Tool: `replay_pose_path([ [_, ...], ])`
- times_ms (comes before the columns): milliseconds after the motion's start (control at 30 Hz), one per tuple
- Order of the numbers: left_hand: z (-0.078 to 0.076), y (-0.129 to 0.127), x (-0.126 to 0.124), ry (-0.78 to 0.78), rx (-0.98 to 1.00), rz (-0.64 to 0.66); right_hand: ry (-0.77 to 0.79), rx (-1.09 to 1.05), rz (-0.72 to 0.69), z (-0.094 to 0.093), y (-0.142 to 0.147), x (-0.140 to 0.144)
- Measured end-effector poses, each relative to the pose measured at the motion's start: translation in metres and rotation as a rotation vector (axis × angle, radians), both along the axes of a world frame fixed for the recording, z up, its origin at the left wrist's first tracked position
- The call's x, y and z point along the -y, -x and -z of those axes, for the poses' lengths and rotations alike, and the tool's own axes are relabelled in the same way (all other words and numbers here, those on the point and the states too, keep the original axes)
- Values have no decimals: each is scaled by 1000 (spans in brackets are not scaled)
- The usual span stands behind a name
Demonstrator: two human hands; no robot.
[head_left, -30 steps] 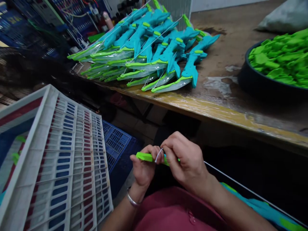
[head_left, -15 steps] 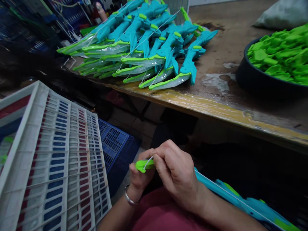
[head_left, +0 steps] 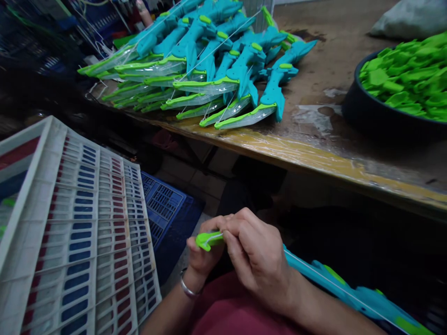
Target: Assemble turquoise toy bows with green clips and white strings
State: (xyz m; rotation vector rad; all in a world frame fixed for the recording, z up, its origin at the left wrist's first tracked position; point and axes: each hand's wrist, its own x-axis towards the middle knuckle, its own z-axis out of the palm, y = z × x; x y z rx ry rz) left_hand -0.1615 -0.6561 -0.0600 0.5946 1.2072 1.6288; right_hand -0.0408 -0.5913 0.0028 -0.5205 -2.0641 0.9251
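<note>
My left hand [head_left: 203, 260] is closed around the bright green limb end of a toy bow, with its thumb by the hooked tip [head_left: 206, 240]. A white string [head_left: 213, 237] runs from that tip into my right hand [head_left: 256, 251], whose thumb and forefinger pinch it closely beside the left fingers. The teal body of the toy bow [head_left: 352, 298] stretches under my right forearm toward the lower right, with string along its length. Both hands hide the middle of the green limb.
Several teal and green toy bows [head_left: 240, 70] lie piled on the table, whose edge [head_left: 314, 163] runs before me. A dark tub [head_left: 366, 109] of green parts stands right, near a pale sack [head_left: 412, 21]. A white slatted crate [head_left: 98, 218] and blue crate [head_left: 167, 204] are at left.
The string at the green tip stood up in a slant before; now it lies lower, nearly along the limb. Both hands keep their grip, with the right hand shifted very slightly.
</note>
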Motion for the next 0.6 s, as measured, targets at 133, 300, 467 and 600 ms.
replay_pose_path([
  [133, -7, -2, -5, -209, 25, 39, -19, 10, -16, 0, -2, -1],
  [300, -13, -3, -4, -225, 15, 25, -16, 24, -16, 0, -3, -1],
  [467, -17, -4, -6, -173, 13, 54, -25, 18, -11, 1, -4, -1],
  [600, -17, -2, -7, -178, 17, 72, -24, 18, -22, 3, -4, -2],
])
